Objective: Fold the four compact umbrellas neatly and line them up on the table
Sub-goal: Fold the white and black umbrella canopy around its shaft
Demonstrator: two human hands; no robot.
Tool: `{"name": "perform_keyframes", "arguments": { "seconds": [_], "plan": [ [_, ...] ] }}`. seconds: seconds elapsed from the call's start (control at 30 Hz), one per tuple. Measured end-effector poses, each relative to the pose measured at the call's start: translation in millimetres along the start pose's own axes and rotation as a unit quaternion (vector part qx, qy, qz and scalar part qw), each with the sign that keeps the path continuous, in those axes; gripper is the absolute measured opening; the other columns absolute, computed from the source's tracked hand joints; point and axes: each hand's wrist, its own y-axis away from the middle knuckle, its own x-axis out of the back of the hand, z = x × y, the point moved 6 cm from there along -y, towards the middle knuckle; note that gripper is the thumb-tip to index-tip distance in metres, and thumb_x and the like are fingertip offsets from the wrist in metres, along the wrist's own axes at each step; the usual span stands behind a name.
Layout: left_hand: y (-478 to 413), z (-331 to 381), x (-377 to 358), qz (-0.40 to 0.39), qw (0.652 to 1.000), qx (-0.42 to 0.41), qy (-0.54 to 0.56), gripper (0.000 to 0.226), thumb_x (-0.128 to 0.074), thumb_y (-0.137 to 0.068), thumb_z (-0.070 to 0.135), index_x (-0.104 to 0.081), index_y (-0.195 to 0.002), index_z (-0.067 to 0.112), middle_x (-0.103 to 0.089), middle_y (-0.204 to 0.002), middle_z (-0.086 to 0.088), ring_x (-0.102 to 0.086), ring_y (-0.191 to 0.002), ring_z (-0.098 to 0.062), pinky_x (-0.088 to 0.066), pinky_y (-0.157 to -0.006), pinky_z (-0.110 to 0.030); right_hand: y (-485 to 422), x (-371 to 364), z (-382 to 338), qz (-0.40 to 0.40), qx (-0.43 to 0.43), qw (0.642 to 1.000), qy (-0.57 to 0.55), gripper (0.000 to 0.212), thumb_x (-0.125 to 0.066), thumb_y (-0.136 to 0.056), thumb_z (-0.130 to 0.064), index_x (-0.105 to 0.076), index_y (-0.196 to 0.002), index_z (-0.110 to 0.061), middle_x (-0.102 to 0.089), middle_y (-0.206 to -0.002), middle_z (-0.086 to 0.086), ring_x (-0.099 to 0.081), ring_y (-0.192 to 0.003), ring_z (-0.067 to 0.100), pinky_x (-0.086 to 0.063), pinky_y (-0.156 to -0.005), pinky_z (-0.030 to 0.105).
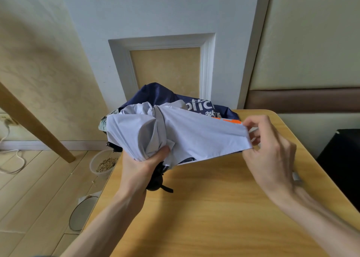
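Pale umbrella (185, 136), over table's (214, 208) far-left corner; left hand (142, 165) clamped round bunched canopy; right hand (270, 145) pinching one panel taut; probable risk: overpull loosens left grip, bundle unravels.

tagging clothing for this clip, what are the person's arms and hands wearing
The left forearm and right forearm are bare, no sleeves in view. The left hand and right hand wear no gloves or wristwatch.
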Motion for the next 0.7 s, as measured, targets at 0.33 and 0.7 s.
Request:
{"name": "perform_keyframes", "arguments": {
  "seconds": [0.33, 0.7],
  "plan": [
    [-8, 9, 12, 0.020, 0.998, -0.045, -0.031, 0.079, -0.093, -0.064, 0.027, -0.061, -0.136, 0.029, -0.077, -0.119, 0.004, -0.075, -0.107, -0.021, -0.060, -0.096, -0.049, -2, -3, -13, -0.012, 0.085, 0.996, 0.022, 0.021, -0.061, -0.105, -0.023, -0.071, -0.099, -0.005, -0.074, -0.083, 0.001, -0.064, -0.058, 0.019, -0.045, -0.047, 0.030],
    [-4, -3, 5, 0.005, 0.999, -0.006, -0.035, 0.069, -0.090, -0.065, 0.026, -0.065, -0.130, 0.028, -0.077, -0.100, -0.004, -0.069, -0.078, -0.021, -0.055, -0.065, -0.034, -10, 8, -8, 0.024, 0.077, 0.996, 0.039, 0.014, -0.060, -0.102, -0.009, -0.074, -0.099, -0.005, -0.074, -0.086, 0.002, -0.062, -0.065, 0.018, -0.028, -0.061, 0.022]
  ]
}}
